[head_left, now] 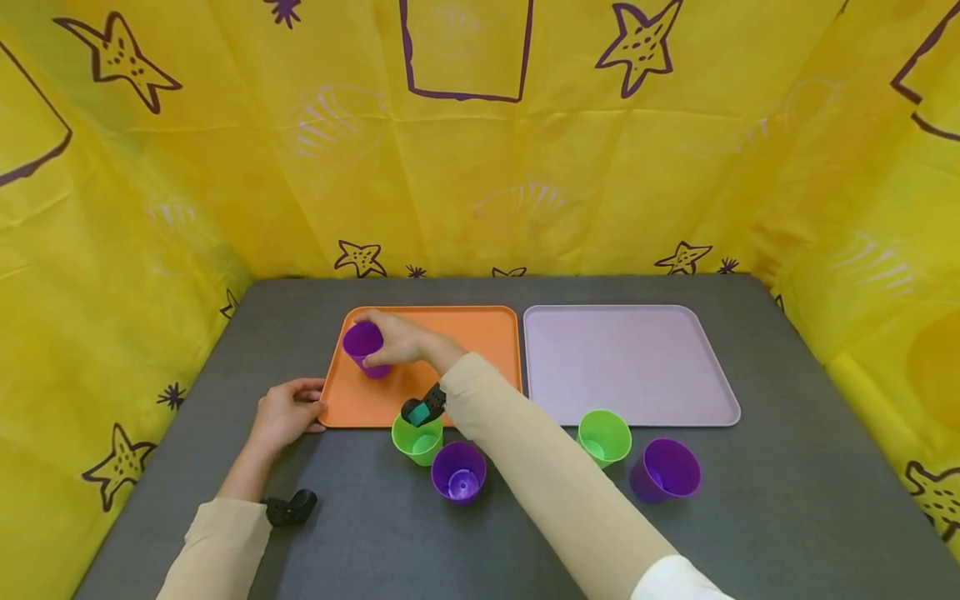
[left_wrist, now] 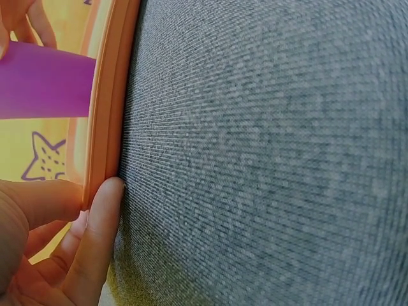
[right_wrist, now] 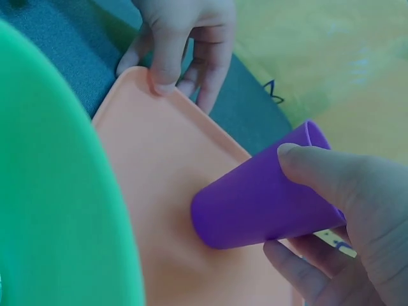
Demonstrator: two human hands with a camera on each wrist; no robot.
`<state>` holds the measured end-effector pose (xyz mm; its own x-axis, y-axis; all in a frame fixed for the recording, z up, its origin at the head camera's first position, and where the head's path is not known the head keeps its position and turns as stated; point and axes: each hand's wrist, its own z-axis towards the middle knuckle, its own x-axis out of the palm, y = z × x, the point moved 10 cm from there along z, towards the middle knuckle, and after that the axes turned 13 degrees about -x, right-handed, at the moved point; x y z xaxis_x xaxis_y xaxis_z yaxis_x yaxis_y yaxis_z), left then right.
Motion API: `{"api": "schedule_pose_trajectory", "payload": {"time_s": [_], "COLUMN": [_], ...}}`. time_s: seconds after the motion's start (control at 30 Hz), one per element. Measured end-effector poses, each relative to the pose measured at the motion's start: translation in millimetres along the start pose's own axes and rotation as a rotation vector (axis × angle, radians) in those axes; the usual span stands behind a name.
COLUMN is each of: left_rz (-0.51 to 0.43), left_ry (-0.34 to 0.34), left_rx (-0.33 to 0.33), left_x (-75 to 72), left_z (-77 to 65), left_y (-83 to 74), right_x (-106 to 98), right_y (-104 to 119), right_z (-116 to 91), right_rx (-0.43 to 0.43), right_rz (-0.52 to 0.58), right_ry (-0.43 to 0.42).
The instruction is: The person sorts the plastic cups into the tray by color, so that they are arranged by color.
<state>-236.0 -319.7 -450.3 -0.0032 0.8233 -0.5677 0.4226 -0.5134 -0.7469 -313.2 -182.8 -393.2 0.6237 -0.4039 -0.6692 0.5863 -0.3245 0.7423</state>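
Observation:
My right hand (head_left: pixel 405 338) grips a purple cup (head_left: pixel 363 342) above the left part of the orange tray (head_left: pixel 476 337). In the right wrist view the held purple cup (right_wrist: pixel 255 201) is tilted, thumb on one side and fingers on the other. Whether its base touches the tray is hard to tell. At the tray's near left corner, my left hand (head_left: pixel 288 408) pinches the rim between thumb and fingers, as the left wrist view also shows on the tray edge (left_wrist: pixel 107 108). A green cup (head_left: pixel 420 446) stands under my right wrist, against the tray's front edge.
A second purple cup (head_left: pixel 459 483) stands beside that green cup. To the right lies a pale lilac tray (head_left: pixel 622 358), with another green cup (head_left: pixel 603 446) and a purple cup (head_left: pixel 666 479) in front. Yellow patterned cloth (head_left: pixel 465 183) hangs around the dark table (head_left: pixel 375 542).

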Motion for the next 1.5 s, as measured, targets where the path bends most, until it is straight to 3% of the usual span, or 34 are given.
{"api": "schedule_pose_trajectory", "payload": {"time_s": [0.4, 0.7, 0.9, 1.17, 1.5], "left_rz": [0.007, 0.006, 0.0, -0.005, -0.01], "left_ry": [0.002, 0.008, 0.011, 0.023, 0.021], "left_rx": [0.004, -0.002, -0.001, -0.013, -0.015], "left_x": [-0.7, -1.6, -1.8, 0.7, 1.6], "left_z": [0.3, -0.4, -0.4, -0.4, -0.3], "left_y": [-3.0, -3.3, -3.2, -0.4, 0.4], "right_x": [-1, -3, -16, -37, -53], "right_y": [2, 9, 18, 38, 69], "right_z": [4, -2, -11, -26, -51], "right_rx": [-0.013, -0.037, -0.049, -0.129, -0.251], "right_rz": [-0.042, -0.035, -0.135, -0.196, -0.172], "right_ry": [-0.006, 0.052, 0.073, 0.019, 0.006]}}
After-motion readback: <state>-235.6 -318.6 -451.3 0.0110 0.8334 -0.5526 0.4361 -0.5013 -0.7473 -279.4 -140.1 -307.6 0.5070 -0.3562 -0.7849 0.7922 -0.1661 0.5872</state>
